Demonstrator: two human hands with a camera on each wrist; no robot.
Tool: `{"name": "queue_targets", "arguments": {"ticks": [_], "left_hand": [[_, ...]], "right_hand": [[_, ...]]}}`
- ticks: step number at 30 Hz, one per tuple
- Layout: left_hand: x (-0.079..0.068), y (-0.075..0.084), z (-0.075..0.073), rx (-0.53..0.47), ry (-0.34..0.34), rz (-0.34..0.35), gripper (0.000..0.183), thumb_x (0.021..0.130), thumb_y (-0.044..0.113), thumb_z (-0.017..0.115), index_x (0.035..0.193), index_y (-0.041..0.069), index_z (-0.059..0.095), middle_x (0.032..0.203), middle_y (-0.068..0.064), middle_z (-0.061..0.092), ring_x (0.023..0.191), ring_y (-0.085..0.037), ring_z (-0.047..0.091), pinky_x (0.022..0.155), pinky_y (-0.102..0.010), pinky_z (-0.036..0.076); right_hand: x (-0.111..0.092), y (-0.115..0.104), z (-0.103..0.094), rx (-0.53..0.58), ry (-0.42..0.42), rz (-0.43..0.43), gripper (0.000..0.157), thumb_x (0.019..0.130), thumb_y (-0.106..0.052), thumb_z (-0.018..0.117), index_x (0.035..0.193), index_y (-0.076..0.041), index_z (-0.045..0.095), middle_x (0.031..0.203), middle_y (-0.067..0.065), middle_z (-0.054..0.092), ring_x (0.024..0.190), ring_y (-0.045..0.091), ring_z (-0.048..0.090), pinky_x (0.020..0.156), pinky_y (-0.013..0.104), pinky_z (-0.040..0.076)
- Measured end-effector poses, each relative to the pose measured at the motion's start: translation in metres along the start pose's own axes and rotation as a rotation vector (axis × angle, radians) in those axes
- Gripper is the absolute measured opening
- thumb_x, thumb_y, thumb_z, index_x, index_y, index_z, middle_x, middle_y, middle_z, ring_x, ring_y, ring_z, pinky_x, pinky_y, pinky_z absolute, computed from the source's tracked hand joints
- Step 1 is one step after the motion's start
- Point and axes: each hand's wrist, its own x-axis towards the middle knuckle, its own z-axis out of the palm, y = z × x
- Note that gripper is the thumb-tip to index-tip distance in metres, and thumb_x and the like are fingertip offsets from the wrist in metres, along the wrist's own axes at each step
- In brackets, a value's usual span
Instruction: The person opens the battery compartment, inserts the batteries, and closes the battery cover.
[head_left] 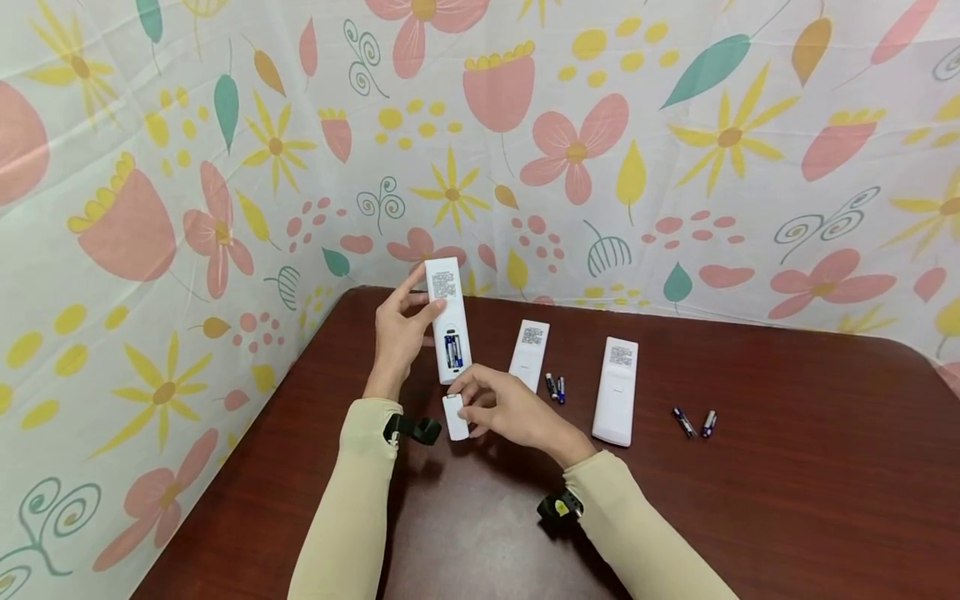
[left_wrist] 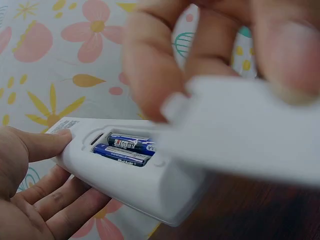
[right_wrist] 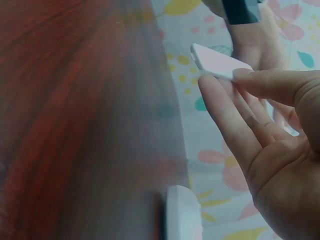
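Observation:
My left hand [head_left: 399,332] grips a white remote control [head_left: 442,312] by its sides, back face toward me. Its battery compartment is uncovered, and two blue AAA batteries [left_wrist: 122,152] lie side by side in it. Just below the remote's lower end, my right hand [head_left: 513,408] pinches a small white battery cover [head_left: 455,417] between thumb and fingers. In the right wrist view the cover [right_wrist: 220,61] is seen nearly edge-on at the fingertips. The left wrist view has it large and blurred in front of the remote's lower end, which it partly hides.
Two more white remotes lie back up on the brown table [head_left: 795,500]: one [head_left: 531,350] partly behind my right hand, another [head_left: 617,392] farther right. Two batteries [head_left: 556,388] lie between them, and two more [head_left: 695,422] at the right. A flower-patterned cloth [head_left: 465,183] hangs behind.

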Motion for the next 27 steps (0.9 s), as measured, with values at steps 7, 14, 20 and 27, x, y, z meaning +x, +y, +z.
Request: {"name": "queue_targets", "arguments": {"ticks": [7, 14, 20, 27], "left_hand": [[0.0, 0.001, 0.001, -0.004, 0.013, -0.007, 0.058, 0.1, 0.014, 0.079, 0.15, 0.038, 0.063, 0.115, -0.013, 0.068, 0.083, -0.028, 0.071, 0.065, -0.052, 0.065], [-0.002, -0.001, 0.001, 0.02, 0.006, -0.025, 0.059, 0.1, 0.016, 0.078, 0.151, 0.04, 0.06, 0.119, -0.01, 0.068, 0.08, -0.027, 0.071, 0.06, -0.039, 0.064], [-0.001, -0.003, 0.002, 0.0, 0.011, -0.012, 0.06, 0.099, 0.012, 0.079, 0.151, 0.038, 0.062, 0.116, -0.013, 0.069, 0.083, -0.029, 0.072, 0.058, -0.039, 0.064], [0.0, -0.003, 0.004, 0.007, 0.011, -0.008, 0.06, 0.099, 0.013, 0.079, 0.151, 0.038, 0.061, 0.116, -0.013, 0.068, 0.085, -0.029, 0.072, 0.058, -0.038, 0.064]], "right_hand": [[0.002, -0.009, -0.011, -0.043, 0.089, -0.063, 0.028, 0.099, 0.007, 0.069, 0.125, -0.004, 0.066, 0.105, 0.014, 0.064, 0.091, 0.025, 0.071, 0.073, 0.042, 0.066], [0.004, -0.014, -0.02, -0.037, 0.178, -0.056, 0.03, 0.099, 0.007, 0.071, 0.127, -0.003, 0.066, 0.108, 0.015, 0.063, 0.095, 0.029, 0.071, 0.077, 0.047, 0.065], [0.012, -0.015, -0.024, -0.062, 0.227, -0.065, 0.033, 0.099, 0.008, 0.071, 0.13, -0.003, 0.067, 0.11, 0.015, 0.064, 0.097, 0.029, 0.071, 0.076, 0.048, 0.065], [0.022, -0.017, -0.027, -0.043, 0.299, -0.083, 0.032, 0.098, 0.008, 0.071, 0.128, -0.003, 0.069, 0.108, 0.016, 0.065, 0.095, 0.031, 0.072, 0.078, 0.052, 0.064]]}}
